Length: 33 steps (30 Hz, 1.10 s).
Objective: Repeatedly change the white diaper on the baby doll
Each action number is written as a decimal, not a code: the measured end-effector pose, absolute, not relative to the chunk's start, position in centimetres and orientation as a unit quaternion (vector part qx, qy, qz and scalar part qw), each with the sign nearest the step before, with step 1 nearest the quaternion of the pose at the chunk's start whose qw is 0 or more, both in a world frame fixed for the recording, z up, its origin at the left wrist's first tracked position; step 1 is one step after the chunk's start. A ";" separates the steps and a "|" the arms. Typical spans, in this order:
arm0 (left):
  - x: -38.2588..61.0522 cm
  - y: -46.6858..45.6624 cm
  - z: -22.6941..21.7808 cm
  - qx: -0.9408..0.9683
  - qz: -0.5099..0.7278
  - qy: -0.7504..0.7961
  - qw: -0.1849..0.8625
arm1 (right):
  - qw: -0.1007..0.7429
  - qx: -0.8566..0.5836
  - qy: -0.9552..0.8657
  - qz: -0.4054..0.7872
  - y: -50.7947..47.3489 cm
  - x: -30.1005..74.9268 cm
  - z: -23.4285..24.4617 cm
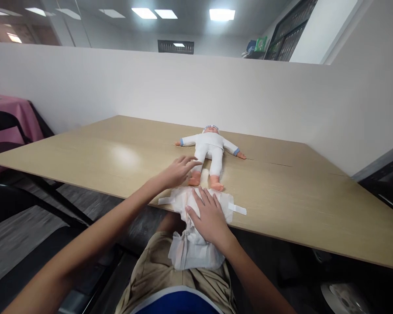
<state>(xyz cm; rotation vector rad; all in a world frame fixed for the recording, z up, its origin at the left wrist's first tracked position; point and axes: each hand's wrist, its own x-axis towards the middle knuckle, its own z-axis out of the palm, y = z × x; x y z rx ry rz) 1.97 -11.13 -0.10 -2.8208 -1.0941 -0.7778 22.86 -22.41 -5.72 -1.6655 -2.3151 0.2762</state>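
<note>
- The white diaper [192, 233] is spread at the near edge of the table [281, 196]; its far part is supported by the tabletop, and its near part is hung over the edge, above the lap in tan shorts [150, 261].
- The diaper's middle is covered by the right hand [211, 218], which is laid palm down with the fingers spread and pointed away from the body; contact is made from above, and no grip is seen to be closed on it.
- The left hand [181, 171] is held beyond the diaper's far edge and to its left, half open, with fingers loosely extended toward the right; nothing is seen to be grasped by it.
- In the view, a leg of the doll [209, 150] is partly overlapped by the left fingertips; whether it is touched cannot be told.
- The doll, dressed in white, is laid on its back beyond both hands, arms spread, with its feet placed just beside the diaper's far edge.
- A tape tab is stretched out at each side of the diaper: the left tab [164, 200] below the left hand, the right tab [238, 209] to the right of the right hand.
</note>
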 end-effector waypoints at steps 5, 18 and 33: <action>7.2 -3.8 0.2 -0.982 -0.084 -0.156 0.067 | 0.157 -0.577 -0.797 0.090 -22.3 23.1 -6.1; 10.7 -0.3 0.6 -0.988 -0.148 -0.007 -0.047 | 0.157 -0.539 -0.816 0.135 -21.3 24.8 -6.2; 11.1 4.2 11.2 -0.913 -0.314 -0.066 -0.252 | 0.115 -0.526 -0.832 0.133 -8.2 25.7 -5.3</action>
